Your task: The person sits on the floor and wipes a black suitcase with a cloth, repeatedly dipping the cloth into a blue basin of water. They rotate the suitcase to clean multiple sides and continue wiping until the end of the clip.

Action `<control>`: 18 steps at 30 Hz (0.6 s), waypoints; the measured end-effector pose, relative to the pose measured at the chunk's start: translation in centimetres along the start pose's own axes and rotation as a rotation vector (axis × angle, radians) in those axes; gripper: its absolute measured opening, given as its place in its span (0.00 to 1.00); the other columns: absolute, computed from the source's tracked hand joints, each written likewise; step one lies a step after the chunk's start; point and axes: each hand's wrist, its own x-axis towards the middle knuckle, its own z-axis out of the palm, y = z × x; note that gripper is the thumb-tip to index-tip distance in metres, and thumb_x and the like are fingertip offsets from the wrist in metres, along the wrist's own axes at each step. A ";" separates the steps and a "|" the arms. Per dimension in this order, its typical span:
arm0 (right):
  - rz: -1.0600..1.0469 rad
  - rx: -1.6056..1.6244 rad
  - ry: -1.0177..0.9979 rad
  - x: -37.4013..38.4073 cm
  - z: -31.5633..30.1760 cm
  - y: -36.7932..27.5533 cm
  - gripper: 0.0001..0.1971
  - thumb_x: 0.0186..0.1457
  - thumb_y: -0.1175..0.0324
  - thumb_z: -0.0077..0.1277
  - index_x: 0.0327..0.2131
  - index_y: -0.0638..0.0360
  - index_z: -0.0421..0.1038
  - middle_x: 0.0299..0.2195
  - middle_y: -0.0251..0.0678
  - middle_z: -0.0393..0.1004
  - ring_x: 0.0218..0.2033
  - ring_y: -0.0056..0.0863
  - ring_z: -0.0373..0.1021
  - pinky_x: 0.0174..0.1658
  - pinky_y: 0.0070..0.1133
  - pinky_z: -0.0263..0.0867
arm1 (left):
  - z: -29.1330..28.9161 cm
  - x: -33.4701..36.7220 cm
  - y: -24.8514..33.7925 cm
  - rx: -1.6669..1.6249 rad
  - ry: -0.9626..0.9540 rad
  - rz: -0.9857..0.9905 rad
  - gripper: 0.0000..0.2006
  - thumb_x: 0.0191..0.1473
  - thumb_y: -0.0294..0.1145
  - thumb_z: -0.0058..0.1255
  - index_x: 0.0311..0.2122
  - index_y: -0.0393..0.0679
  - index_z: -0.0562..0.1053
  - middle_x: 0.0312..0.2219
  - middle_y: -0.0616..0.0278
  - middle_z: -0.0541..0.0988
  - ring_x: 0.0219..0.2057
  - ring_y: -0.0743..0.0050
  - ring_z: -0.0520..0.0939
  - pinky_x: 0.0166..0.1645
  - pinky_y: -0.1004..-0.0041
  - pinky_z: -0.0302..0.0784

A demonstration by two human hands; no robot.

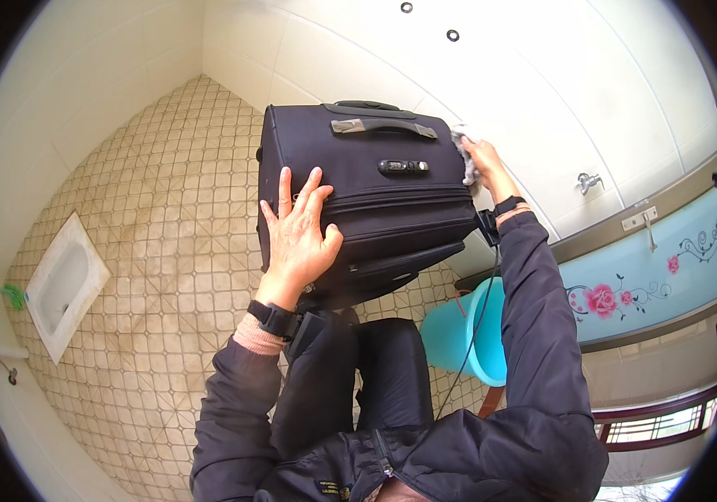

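Observation:
A dark soft-sided suitcase stands on my lap, its grey carry handle and small combination lock facing up. My left hand lies flat on its near left face, fingers spread, steadying it. My right hand is closed on a grey cloth and presses it against the suitcase's far right edge. Both arms wear dark jacket sleeves with a wristband on each wrist.
A turquoise plastic bucket stands right of my legs. A white floor-level toilet pan sits in the beige tiled floor at left, with a green brush beside it. White tiled walls, a tap and a flowered panel are at right.

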 end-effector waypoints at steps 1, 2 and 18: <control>-0.143 -0.136 -0.018 0.7 1.2 -0.1 0.21 0.57 0.58 0.52 0.45 0.66 0.72 0.37 0.45 0.79 0.40 0.35 0.75 0.41 0.29 0.69 | 0.0 0.0 -0.1 0.001 0.001 0.007 0.26 0.42 0.31 0.44 0.52 0.46 0.69 0.65 0.67 0.58 0.70 0.51 0.38 0.62 0.27 0.38; -0.258 -0.279 0.034 1.3 2.6 -0.4 0.22 0.57 0.56 0.52 0.46 0.67 0.72 0.38 0.48 0.79 0.42 0.39 0.75 0.43 0.30 0.68 | 0.0 0.0 -0.1 0.005 0.004 0.014 0.26 0.42 0.31 0.44 0.52 0.45 0.69 0.65 0.67 0.58 0.70 0.51 0.38 0.62 0.27 0.38; -0.505 -0.626 -0.210 -0.4 12.2 -9.6 0.22 0.56 0.46 0.48 0.46 0.50 0.76 0.43 0.43 0.78 0.47 0.40 0.73 0.50 0.31 0.65 | 0.1 0.2 -0.1 -0.021 0.010 0.041 0.27 0.42 0.33 0.47 0.52 0.40 0.69 0.64 0.59 0.58 0.69 0.44 0.38 0.63 0.30 0.42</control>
